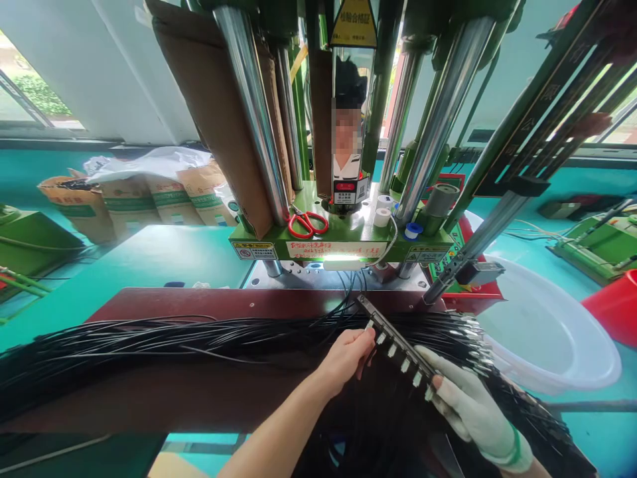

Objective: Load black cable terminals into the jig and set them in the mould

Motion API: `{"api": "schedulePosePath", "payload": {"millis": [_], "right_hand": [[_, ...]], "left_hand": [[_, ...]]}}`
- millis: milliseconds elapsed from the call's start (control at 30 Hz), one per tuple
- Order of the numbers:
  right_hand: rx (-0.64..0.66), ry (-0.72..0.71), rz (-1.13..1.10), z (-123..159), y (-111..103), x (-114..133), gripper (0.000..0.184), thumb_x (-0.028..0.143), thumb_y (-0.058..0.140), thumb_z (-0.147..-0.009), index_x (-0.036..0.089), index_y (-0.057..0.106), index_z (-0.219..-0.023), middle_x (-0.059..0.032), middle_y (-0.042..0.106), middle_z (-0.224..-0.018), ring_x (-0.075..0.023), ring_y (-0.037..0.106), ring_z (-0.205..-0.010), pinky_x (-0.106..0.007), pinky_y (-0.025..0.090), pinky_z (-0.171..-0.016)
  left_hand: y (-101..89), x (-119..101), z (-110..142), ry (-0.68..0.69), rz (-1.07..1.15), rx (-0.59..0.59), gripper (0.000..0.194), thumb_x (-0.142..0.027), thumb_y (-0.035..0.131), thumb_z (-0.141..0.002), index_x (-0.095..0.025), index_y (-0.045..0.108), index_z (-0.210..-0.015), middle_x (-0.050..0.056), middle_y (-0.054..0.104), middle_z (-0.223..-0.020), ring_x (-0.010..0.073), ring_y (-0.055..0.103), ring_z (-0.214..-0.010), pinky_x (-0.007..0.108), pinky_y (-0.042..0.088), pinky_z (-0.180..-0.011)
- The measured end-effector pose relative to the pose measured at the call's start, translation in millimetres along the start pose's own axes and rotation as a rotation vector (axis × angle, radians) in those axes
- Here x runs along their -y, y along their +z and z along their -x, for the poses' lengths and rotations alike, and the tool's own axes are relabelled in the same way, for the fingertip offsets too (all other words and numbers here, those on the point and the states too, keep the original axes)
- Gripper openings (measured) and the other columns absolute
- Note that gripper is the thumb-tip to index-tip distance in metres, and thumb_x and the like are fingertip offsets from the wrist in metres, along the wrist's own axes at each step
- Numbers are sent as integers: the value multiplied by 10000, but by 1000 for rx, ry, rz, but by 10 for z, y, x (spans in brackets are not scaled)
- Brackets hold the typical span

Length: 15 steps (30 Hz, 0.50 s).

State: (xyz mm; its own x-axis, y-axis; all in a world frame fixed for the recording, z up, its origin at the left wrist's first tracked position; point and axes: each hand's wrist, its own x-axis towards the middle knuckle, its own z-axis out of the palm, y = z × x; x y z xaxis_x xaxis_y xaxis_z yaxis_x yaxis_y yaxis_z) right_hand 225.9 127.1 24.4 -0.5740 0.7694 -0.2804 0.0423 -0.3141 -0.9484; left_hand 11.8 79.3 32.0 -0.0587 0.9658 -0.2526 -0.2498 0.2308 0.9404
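Note:
My bare left hand (346,358) pinches a small metal-tipped cable end at the upper part of a dark fixture bar (393,342) that carries a row of connectors. My right hand (468,405), in a white glove, grips the lower end of that bar and holds it slanted over the work table. A thick bundle of black cables (164,342) lies across the dark red table top (209,302) from the left edge to the bar. More cables with metal tips (472,345) fan out to the right.
A green vertical press (343,239) with chrome columns stands just behind the table; red scissors (307,224) and tape rolls (382,216) lie on its base. A white plastic basin (552,332) sits to the right, a red tub (614,305) beyond it. Paper sacks (134,199) are stacked at far left.

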Motion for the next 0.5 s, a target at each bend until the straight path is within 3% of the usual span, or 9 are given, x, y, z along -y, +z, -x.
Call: {"api": "schedulePosePath", "payload": {"millis": [133, 267, 500], "right_hand": [[9, 26, 25, -6, 0, 0, 536, 447, 574, -761, 179, 503, -1221, -10, 509, -606, -22, 255, -369, -166, 100, -309], [56, -24, 43, -15, -17, -21, 487, 427, 581, -762, 206, 540, -1194, 14, 460, -560, -56, 301, -440, -189, 223, -389], [80, -86, 296, -19, -54, -1, 503, 451, 537, -764, 213, 541, -1207, -33, 550, -588, -149, 458, -504, -294, 424, -485]], "left_hand": [[-9, -13, -6, -5, -17, 39, 482, -556, 433, -756, -182, 344, -467, -28, 398, -486, 48, 289, -375, 204, 204, -374], [-53, -7, -9, -27, 6, 71, 502, -561, 457, -738, -186, 302, -442, -45, 345, -462, 46, 287, -374, 203, 208, -379], [-90, 7, -5, 8, -37, 67, 495, -549, 471, -728, -188, 316, -428, -67, 279, -388, 48, 268, -358, 200, 212, -368]]}}
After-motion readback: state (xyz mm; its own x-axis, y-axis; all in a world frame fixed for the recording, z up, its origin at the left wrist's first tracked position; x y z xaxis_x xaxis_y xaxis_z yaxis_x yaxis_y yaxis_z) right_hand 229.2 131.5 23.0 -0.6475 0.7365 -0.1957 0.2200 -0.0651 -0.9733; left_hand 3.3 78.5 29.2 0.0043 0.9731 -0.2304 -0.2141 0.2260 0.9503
